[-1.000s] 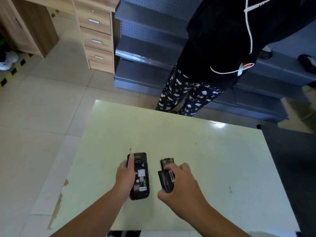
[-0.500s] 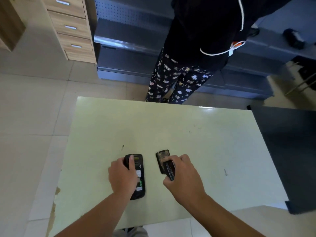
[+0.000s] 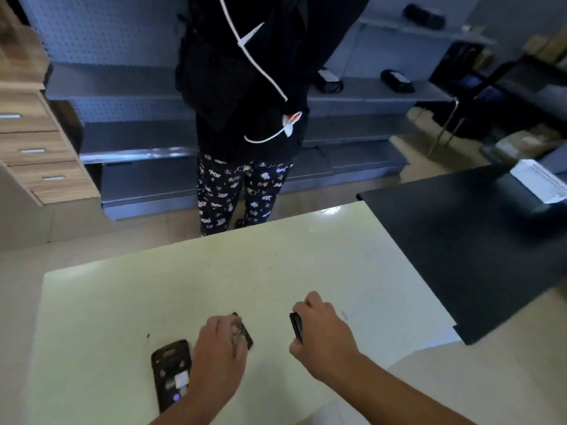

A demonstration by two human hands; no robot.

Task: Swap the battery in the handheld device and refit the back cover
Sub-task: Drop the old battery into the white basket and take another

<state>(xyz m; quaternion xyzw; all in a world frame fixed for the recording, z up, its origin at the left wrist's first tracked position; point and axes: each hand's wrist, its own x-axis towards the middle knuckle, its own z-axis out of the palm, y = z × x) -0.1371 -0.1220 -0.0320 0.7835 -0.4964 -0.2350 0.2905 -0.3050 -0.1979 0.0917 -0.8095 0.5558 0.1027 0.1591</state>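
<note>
1. The handheld device [image 3: 171, 374] lies flat on the pale green counter [image 3: 122, 302], near its front edge and towards the left. Its open back faces up, with a white label and a small lit spot showing inside.
2. The left hand [image 3: 219, 357] is just to the right of the device, with the wrist and heel of the hand over the device's right edge. Its fingers [image 3: 233, 332] are curled down onto a thin dark plate, the back cover [image 3: 244, 332], which lies on the counter just beyond the device. The picture is blurred here, so I cannot tell whether the fingers have pinched the cover or only rest on top of it.
3. The right hand [image 3: 319, 332] is well apart from the left, further right over the counter. It is closed around a slim black block, the battery [image 3: 296, 326], which it holds on edge; one long side sticks out from the left of the fist. The battery looks lifted clear of the counter, though the angle makes that hard to judge.
4. A small dark speck [image 3: 148, 335] marks the counter just beyond the device.
5. A black tabletop [image 3: 460, 256] sits beside the counter's right side, with a printed white sheet [image 3: 543, 184] at its far corner.
6. Across the counter stands another person [image 3: 242, 118] in a black top and patterned trousers, with a white cable [image 3: 257, 62] running down the front.
7. Behind that person are grey metal shelves [image 3: 138, 148], and at the far left a wooden drawer unit [image 3: 40, 154].
</note>
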